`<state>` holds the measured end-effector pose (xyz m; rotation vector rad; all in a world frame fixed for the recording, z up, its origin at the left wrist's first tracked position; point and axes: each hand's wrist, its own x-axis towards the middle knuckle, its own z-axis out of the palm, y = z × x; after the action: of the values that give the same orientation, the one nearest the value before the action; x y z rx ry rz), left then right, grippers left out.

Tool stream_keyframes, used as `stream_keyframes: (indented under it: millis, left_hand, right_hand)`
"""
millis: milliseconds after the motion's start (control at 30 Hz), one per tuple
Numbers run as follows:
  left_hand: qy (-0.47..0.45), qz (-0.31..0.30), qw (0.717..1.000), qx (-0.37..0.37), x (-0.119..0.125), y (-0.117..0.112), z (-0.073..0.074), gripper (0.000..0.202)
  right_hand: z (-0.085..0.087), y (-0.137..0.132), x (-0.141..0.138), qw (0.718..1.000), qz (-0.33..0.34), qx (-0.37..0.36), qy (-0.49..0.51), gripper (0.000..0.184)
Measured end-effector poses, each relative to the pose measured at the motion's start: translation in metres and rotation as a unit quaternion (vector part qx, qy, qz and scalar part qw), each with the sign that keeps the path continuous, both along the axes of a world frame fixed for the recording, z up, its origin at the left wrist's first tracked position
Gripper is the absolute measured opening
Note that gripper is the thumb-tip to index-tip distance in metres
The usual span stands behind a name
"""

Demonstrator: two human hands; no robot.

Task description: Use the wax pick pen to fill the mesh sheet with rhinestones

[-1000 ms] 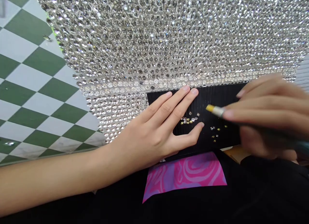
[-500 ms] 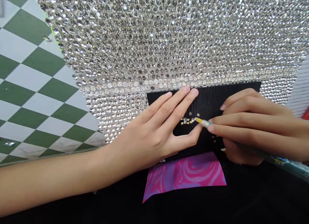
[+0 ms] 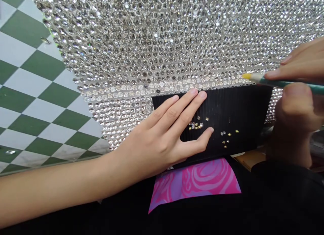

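In the head view, the left hand lies spread on a black board, beside loose stones. The right hand pinches a pen over the rhinestone panel, which the board partly blocks; a pink sheet lies below, a checkered surface left.

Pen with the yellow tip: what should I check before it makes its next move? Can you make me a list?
1. Left hand resting on the black board: ok.
2. Right hand holding the green pen: ok.
3. Loose gems lying on the board: ok.
4. Yellow tip touching the gem-covered sheet: cannot tell.
5. A gem stuck on the tip: cannot tell, too small.
6. No stray gems elsewhere: not ok, a shiny piece lies on the checked surface.
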<state>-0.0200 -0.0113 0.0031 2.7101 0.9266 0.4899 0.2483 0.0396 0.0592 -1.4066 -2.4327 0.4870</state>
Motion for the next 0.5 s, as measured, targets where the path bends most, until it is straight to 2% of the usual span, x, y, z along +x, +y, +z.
stream_keyframes:
  millis: [100, 233, 367, 500]
  left_hand:
    - [0.006, 0.001, 1.0, 0.01, 0.0, 0.0, 0.0, 0.042]
    - [0.011, 0.002, 1.0, 0.007, 0.0, 0.0, 0.0, 0.043]
    - [0.008, 0.003, 1.0, 0.002, 0.0, 0.0, 0.0, 0.045]
    - [0.001, 0.003, 1.0, -0.003, 0.0, 0.0, 0.0, 0.044]
  right_hand:
    - [-0.011, -0.006, -0.003, 0.999, -0.033, 0.012, -0.001, 0.025]
    - [-0.026, 0.007, -0.002, 0.997, -0.054, 0.047, 0.001, 0.024]
    - [-0.036, 0.024, 0.001, 0.989, 0.004, 0.127, 0.081, 0.021]
    - [-0.039, 0.029, 0.004, 0.99, 0.037, 0.12, 0.064, 0.022]
